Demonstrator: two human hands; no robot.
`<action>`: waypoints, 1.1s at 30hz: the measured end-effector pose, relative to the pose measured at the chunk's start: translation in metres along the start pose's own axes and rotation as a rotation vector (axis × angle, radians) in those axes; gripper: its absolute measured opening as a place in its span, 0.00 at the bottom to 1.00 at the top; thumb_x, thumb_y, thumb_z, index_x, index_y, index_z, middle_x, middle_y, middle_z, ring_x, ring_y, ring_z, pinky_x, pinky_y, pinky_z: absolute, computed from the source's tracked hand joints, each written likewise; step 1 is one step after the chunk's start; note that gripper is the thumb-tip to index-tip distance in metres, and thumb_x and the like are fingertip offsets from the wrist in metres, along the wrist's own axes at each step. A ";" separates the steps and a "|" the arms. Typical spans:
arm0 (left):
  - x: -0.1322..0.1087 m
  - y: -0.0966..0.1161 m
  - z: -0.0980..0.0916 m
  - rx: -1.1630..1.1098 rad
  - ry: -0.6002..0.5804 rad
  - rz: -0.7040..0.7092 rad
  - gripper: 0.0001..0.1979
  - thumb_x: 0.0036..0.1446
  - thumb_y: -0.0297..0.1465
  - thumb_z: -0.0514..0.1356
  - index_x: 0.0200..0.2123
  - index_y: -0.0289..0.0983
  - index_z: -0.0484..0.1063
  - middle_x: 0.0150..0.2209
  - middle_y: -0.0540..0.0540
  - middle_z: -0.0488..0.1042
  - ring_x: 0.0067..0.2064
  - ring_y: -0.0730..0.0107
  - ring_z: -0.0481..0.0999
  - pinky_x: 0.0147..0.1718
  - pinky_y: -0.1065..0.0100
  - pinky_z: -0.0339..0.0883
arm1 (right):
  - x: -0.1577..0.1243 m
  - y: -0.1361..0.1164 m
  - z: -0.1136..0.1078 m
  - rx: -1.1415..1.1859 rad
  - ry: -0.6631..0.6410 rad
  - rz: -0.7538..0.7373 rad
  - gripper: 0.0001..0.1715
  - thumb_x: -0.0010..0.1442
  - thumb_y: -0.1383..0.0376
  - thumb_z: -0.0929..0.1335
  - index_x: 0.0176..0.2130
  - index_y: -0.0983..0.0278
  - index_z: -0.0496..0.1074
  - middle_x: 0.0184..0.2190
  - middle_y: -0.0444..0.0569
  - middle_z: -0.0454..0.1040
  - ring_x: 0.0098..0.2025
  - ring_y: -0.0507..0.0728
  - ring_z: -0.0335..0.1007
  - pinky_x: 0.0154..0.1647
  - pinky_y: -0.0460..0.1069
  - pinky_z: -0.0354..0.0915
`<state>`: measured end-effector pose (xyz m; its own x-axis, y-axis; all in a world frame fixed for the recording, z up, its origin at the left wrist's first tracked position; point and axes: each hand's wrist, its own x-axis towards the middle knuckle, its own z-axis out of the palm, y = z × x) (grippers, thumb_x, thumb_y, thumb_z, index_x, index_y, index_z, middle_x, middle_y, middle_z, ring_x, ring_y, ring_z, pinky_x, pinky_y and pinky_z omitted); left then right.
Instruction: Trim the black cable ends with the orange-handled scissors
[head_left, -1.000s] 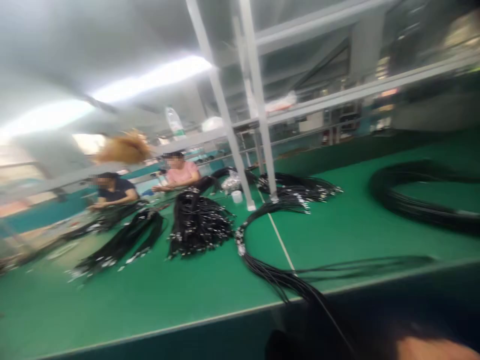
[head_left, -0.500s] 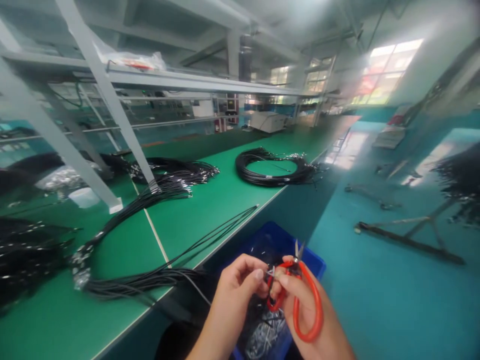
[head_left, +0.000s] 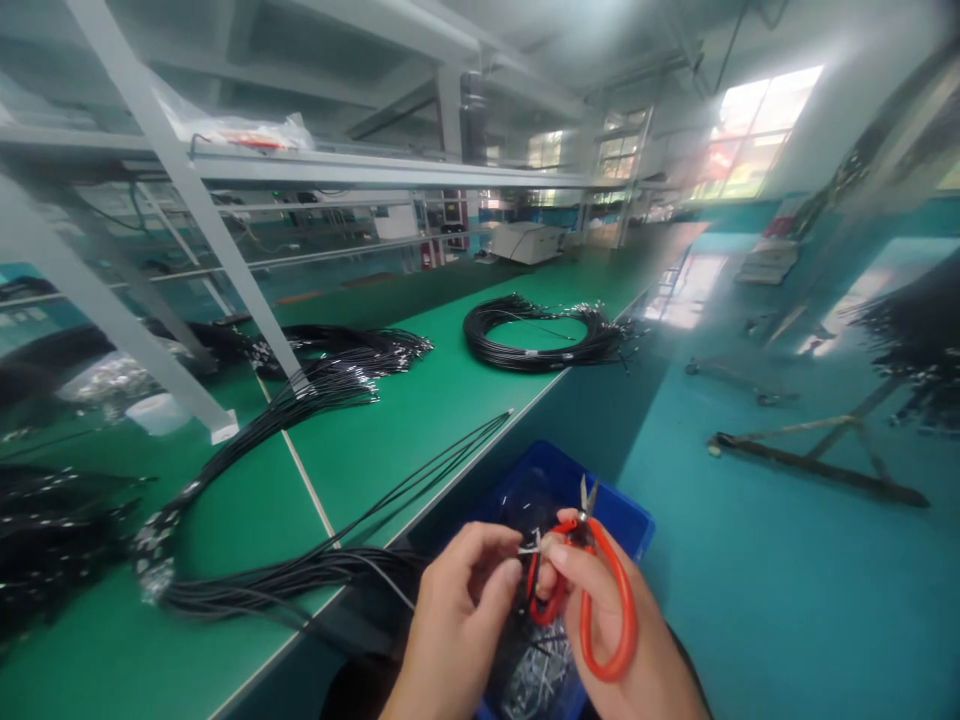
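My right hand point(head_left: 615, 600) is wrapped round red-handled scissors point(head_left: 626, 620), their blades pointing up and slightly apart. Its thumb and forefinger also pinch a small pale piece point(head_left: 530, 549). Close beside it, my left hand point(head_left: 461, 605) has its thumb and fingertips drawn together at the other end of that piece. What exactly lies between the left fingertips is too small to make out. Under both hands is a blue bin point(head_left: 639, 530) with loose, shiny thin pieces point(head_left: 536, 675) in it, partly hidden by the hands.
On the green bench point(head_left: 405, 430) at left lies a bent bundle of black cables point(head_left: 262, 585), some ends reaching the edge. A coiled cable bundle point(head_left: 487, 350) sits farther back. White shelf posts point(head_left: 202, 230) rise from the bench. A wheeled stand point(head_left: 817, 465) is on the right floor.
Both hands and the scissors have shifted slightly left in view. The left fingertips have drawn a little away from the right ones, and the pale piece now lies more level between them.
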<state>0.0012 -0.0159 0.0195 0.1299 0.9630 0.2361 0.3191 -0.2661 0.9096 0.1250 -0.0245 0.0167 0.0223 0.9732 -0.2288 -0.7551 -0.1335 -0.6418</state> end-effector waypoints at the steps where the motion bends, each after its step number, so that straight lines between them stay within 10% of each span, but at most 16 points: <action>1: -0.001 0.000 0.002 -0.123 -0.044 -0.073 0.04 0.54 0.28 0.58 0.33 0.37 0.73 0.29 0.48 0.75 0.31 0.69 0.74 0.31 0.73 0.67 | 0.000 0.000 0.001 -0.010 -0.015 -0.009 0.12 0.54 0.69 0.68 0.39 0.62 0.63 0.24 0.41 0.68 0.26 0.51 0.62 0.27 0.45 0.61; 21: 0.005 -0.017 0.009 -0.618 -0.086 -0.344 0.13 0.46 0.37 0.65 0.24 0.34 0.69 0.22 0.48 0.71 0.19 0.79 0.61 0.17 0.77 0.55 | 0.012 0.003 -0.009 -0.193 -0.029 -0.187 0.20 0.48 0.65 0.74 0.38 0.59 0.63 0.21 0.36 0.69 0.20 0.47 0.62 0.23 0.42 0.61; 33: 0.003 -0.017 0.012 -0.609 -0.125 -0.322 0.14 0.45 0.37 0.65 0.23 0.34 0.67 0.19 0.53 0.64 0.19 0.80 0.58 0.16 0.78 0.53 | 0.012 0.010 -0.014 -0.868 0.076 -0.732 0.11 0.52 0.69 0.69 0.38 0.57 0.69 0.32 0.45 0.76 0.37 0.56 0.73 0.35 0.48 0.68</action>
<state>0.0074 -0.0084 0.0004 0.2362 0.9680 -0.0852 -0.2179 0.1382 0.9661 0.1265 -0.0172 -0.0028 0.3335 0.8608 0.3845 0.1639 0.3487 -0.9228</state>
